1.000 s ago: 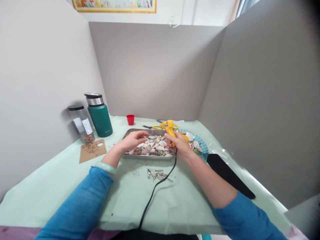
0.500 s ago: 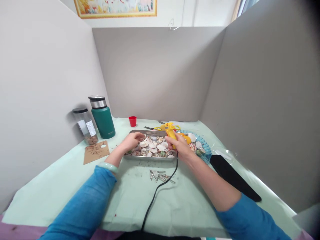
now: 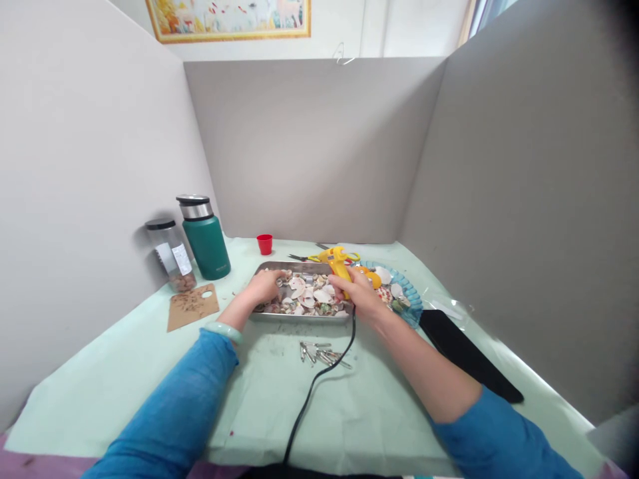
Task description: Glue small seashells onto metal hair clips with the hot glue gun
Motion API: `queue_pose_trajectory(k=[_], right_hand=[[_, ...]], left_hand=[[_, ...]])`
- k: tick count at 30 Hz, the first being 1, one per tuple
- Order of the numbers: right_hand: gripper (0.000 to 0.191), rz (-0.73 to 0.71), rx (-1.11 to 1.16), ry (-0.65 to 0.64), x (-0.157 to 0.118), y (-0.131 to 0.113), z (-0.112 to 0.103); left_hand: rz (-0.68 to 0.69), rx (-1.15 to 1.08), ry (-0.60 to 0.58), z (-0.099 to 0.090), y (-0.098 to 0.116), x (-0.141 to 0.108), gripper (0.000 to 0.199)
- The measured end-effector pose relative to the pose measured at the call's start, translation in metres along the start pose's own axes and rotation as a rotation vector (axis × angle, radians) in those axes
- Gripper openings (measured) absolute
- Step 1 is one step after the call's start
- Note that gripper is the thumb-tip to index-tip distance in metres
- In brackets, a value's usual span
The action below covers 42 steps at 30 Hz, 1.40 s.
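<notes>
In my right hand (image 3: pixel 360 291) is a yellow glue gun (image 3: pixel 336 261), gripped by its handle and held above the right end of a metal tray (image 3: pixel 299 318); its black cord (image 3: pixel 312 386) runs down to the table's front edge. The tray holds many shells (image 3: pixel 323 295). My left hand (image 3: pixel 264 286) reaches over the tray's left part, its fingers among the shells. Those fingertips are too small to show whether they pinch anything. Several silver metal clips (image 3: pixel 322 353) lie in front of the tray.
Right of the tray sits a blue plate (image 3: pixel 413 299) with shells, near a black flat object (image 3: pixel 469 352). Scissors (image 3: pixel 307 258) and a red cup (image 3: pixel 265 244) lie behind. At left stand a green bottle (image 3: pixel 206 246), a jar (image 3: pixel 172 256) and a brown card (image 3: pixel 192 306).
My left hand has shifted slightly within the tray, and some shells under its fingers have moved. My right hand still holds the glue gun in nearly the same place.
</notes>
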State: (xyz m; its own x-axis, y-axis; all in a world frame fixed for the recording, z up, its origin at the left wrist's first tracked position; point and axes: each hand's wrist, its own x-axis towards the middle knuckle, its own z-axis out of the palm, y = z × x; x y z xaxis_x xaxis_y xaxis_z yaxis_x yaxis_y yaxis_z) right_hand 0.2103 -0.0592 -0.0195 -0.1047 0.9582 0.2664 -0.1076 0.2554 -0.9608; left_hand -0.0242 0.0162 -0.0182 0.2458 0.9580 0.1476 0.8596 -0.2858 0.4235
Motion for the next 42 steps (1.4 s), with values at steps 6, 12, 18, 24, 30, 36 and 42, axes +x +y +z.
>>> queue_pose_trajectory(k=[6, 12, 18, 24, 30, 36, 42], right_hand=[[0.028, 0.008, -0.006, 0.009, -0.001, -0.003, 0.002], [0.028, 0.029, 0.015, 0.003, 0.0, -0.001, 0.002], [0.027, 0.007, -0.006, 0.006, 0.001, 0.001, 0.0], [0.027, 0.009, -0.007, 0.0, 0.0, 0.0, 0.001], [0.028, 0.004, -0.026, 0.006, 0.0, -0.002, 0.001], [0.028, -0.001, -0.011, -0.006, 0.001, -0.001, 0.002], [0.026, 0.007, -0.004, -0.016, 0.001, 0.001, 0.001]], left_hand=[[0.039, -0.35, -0.029, -0.001, -0.005, 0.006, 0.065], [-0.018, -0.104, -0.093, -0.002, -0.006, 0.006, 0.066], [-0.017, -0.165, 0.023, -0.006, -0.013, 0.008, 0.06], [0.136, -0.052, -0.19, -0.005, -0.008, 0.005, 0.059], [0.027, 0.017, 0.07, -0.006, -0.014, 0.009, 0.043], [-0.017, 0.351, -0.004, -0.004, -0.007, 0.021, 0.019], [-0.066, 0.413, -0.041, -0.002, 0.004, 0.044, 0.02]])
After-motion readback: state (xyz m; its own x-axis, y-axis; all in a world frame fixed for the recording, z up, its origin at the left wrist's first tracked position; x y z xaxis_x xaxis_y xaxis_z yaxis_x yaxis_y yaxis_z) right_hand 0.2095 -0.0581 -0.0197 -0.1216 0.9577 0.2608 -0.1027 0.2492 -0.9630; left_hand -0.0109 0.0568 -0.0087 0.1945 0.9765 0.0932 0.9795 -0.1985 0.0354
